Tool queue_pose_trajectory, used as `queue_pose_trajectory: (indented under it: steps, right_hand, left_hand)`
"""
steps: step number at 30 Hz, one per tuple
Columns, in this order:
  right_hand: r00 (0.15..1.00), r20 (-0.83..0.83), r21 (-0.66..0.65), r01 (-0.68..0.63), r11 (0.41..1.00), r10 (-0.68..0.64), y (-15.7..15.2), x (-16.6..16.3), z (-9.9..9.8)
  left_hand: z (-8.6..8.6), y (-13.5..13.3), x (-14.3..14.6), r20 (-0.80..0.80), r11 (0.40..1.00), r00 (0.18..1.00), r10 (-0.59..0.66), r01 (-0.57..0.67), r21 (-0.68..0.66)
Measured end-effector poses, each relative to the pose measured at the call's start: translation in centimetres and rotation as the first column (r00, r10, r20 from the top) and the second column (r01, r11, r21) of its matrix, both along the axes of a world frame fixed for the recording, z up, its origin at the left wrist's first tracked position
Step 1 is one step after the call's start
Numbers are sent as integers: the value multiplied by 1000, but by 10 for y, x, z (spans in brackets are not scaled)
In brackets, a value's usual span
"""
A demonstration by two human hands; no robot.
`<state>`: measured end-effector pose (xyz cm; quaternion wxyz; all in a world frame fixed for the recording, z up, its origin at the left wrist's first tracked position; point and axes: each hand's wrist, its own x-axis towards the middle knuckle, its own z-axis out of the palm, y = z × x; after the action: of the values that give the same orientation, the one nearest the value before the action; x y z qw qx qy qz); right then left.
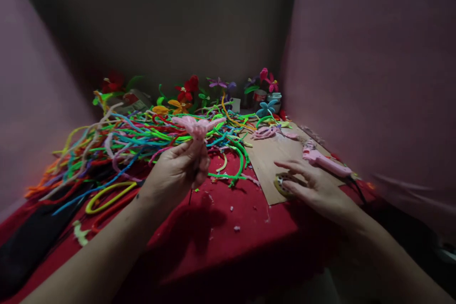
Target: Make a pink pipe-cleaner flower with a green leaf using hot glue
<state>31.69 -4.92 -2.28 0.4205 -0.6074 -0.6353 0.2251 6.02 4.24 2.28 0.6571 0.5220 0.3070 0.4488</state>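
Note:
Upright in my left hand (181, 164) is a pink fuzzy pipe-cleaner flower (197, 127), pinched at its base between thumb and fingers. A thin dark stem shows below the fist. My right hand (313, 187) is over the front of a brown board (265, 171), fingers apart. Its thumb reaches onto an olive-coloured roll of tape (281, 184) with a pale, dotted core; the roll lies at the board's edge, partly hidden by the hand. Beyond this hand, a pink hot glue gun (327, 162) rests on the board.
A big heap of coloured pipe cleaners (142, 133) covers the table's left and middle. Finished flowers, a blue one (267, 108) among them, stand along the back near a jar (274, 99). Pink loops (264, 133) lie on the board. Scraps dot the red cloth (221, 251).

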Motion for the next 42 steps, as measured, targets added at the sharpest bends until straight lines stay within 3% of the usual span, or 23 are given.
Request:
queue_pose_trajectory:
  steps: [3,7,10,12,15,18,22,26,30,35,42]
  right_hand:
    - [960,277,65,-61,996,40,-9,15,-15]
    - [940,336,106,-102,989,61,-12,14,-26]
    - [976,206,89,-84,992,64,-13,8,-22]
    - [996,0,54,-86,995,86,-12,0,-15]
    - [949,-280,45,-135,990,143,-6,-16,-2]
    - [911,-329,115,-224,968,250,10,-37,10]
    - [937,-132,246,-286,926,324,37,-63,21]
    - [952,169,404,-302,863,255,59,-84,28]
    - [920,350,517,-348,782,178,73,-96,33]
    - [876,466,575,-406,710,123,85,-100,29]
    - [882,451,555,-397,731,136,84,-100,16]
  left_hand:
    - [-2,1,2,-30,998,998,-51,51,23]
    - [-6,3,4,-52,997,996,-77,78,8]
    - [-10,4,4,-24,995,995,-95,95,-27]
    - [-12,3,6,0,994,995,-98,98,-56]
    - [-14,0,9,26,990,995,-94,96,-106]
    - [-12,-3,10,82,981,993,-80,93,-170]
    - [-6,0,5,184,974,978,-94,129,-188]
    - [-5,8,-1,240,972,970,-28,82,-218]
    - [-9,18,-5,291,970,955,56,17,-241]
    - [-13,26,-8,266,984,961,73,-26,-174]
    - [-19,30,-5,294,995,953,80,-61,-75]
